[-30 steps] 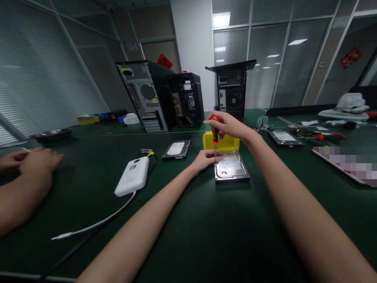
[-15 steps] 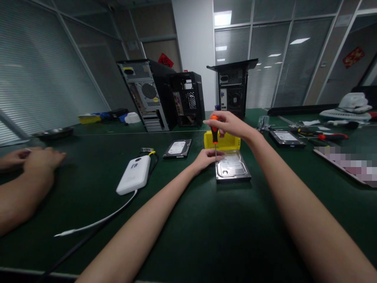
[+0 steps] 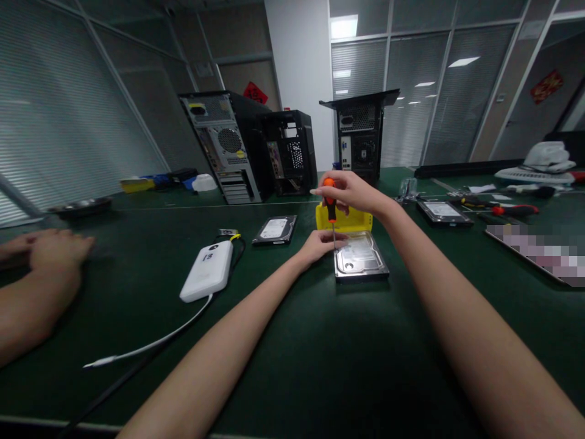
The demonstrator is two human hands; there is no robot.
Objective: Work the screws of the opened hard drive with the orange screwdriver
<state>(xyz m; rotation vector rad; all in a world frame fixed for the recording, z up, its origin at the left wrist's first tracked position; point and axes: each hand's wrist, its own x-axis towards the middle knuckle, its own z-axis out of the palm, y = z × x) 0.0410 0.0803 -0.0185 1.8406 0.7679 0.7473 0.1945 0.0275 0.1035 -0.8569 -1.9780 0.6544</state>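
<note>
A silver hard drive [image 3: 361,259] lies flat on the green table in front of me. My left hand [image 3: 319,245] rests at its left edge, fingers reaching over the drive's top and holding it. In my right hand [image 3: 348,190] is an orange and black screwdriver [image 3: 331,201], gripped by the handle from above. Its shaft stands nearly upright, with the tip down at the drive's left edge, close to my left fingers. Just behind the drive is a yellow case [image 3: 365,221], partly hidden by my right hand.
A second hard drive [image 3: 275,230] and a white power bank [image 3: 208,271] with a cable lie to the left. Computer towers [image 3: 247,146] stand behind. At right are another drive [image 3: 443,213], pliers [image 3: 514,210] and a blurred flat object [image 3: 534,253]. Another person's hands [image 3: 55,250] are far left.
The screwdriver's handle and my right hand have shifted very slightly left. The drive and my left hand keep their places. The other person's hands have moved a little left.
</note>
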